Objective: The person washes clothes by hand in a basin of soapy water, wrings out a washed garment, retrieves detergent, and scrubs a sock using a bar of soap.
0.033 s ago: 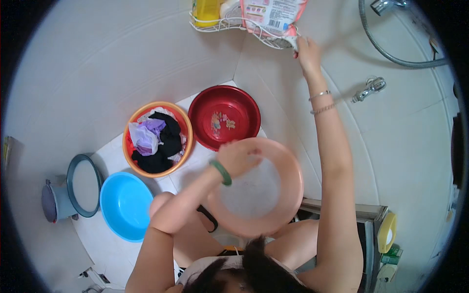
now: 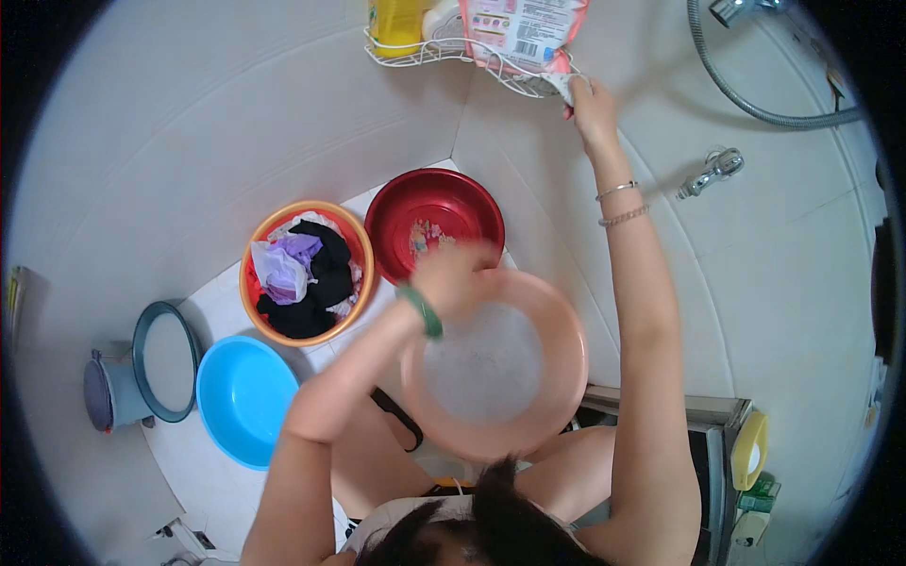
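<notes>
My right hand [image 2: 593, 111] reaches up to a white wire corner shelf [image 2: 408, 58], its fingers closed round a white handle-like piece [image 2: 559, 87] at the shelf's right end. What that piece belongs to is not plain. Right behind it on the shelf stands a pink and white packet [image 2: 525, 28]. My left hand [image 2: 458, 278], smeared by motion, is over the far left rim of a pink basin [image 2: 557, 406]. Cloudy, whitish water lies in this basin, between my knees. The blur hides the left fingers.
Beyond the pink basin stands a dark red basin [image 2: 477, 208]. Left of it, an orange-rimmed basin [image 2: 247, 307] holds clothes [image 2: 330, 269]. A blue basin [image 2: 247, 401] and a grey-rimmed basin [image 2: 170, 363] sit further left. A tap [image 2: 713, 173] and shower hose [image 2: 746, 110] are on the right wall.
My left hand has shifted slightly away from me and become more blurred. My right hand stays at the white piece, which shows a little more. The view has moved slightly.
</notes>
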`<state>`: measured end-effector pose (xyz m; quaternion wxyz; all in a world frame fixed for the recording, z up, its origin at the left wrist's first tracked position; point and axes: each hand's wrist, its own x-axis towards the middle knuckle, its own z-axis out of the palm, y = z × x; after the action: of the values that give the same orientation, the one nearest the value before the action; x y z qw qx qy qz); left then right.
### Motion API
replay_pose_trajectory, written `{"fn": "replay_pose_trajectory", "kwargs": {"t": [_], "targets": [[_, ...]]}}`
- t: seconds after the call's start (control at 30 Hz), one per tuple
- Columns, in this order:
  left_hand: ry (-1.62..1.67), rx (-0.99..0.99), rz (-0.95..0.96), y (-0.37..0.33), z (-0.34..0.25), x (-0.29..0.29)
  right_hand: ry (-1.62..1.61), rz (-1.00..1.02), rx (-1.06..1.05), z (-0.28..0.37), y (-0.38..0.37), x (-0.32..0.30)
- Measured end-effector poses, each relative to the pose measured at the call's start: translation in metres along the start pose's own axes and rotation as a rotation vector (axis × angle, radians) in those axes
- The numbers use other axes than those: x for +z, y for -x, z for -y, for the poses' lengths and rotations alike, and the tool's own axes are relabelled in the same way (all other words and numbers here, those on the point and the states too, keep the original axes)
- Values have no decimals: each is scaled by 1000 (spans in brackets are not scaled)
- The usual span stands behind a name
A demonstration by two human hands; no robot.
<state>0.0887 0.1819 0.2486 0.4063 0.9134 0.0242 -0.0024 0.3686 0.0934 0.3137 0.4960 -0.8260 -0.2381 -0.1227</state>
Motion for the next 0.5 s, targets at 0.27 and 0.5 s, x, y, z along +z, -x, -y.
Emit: {"fn": "replay_pose_trajectory", "kwargs": {"t": [0.27,0.5], "targets": [[89,325,-791,-203,-36,-171,-58,149,89,26,26,13],[-370,-114,-752,-245,-94,-129,102,139,28,-7,19,11]]}}
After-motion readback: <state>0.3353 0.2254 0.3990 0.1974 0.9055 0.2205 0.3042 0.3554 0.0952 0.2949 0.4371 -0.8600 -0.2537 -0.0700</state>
